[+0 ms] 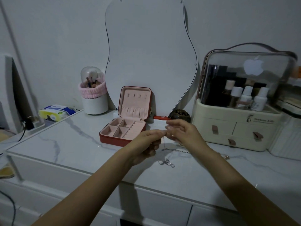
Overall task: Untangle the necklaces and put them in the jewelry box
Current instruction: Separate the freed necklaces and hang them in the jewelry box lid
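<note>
A red jewelry box (114, 141) with a pink lining stands open on the marble dresser top, its lid upright against the mirror. Just right of it, my left hand (147, 144) and my right hand (180, 131) meet above the surface and both pinch a thin silver necklace chain (163, 144). The chain hangs down from my fingers to a tangled silver bunch (167, 163) lying on the marble. More chain (177, 150) trails to the right under my right wrist. The box compartments look empty.
A wavy-edged mirror (146, 54) leans at the back. A cream cosmetics organizer (241, 128) with bottles fills the right side. A brush holder (94, 98) and a tissue pack (55, 112) sit at left. A small dark round jar (181, 115) stands behind my right hand.
</note>
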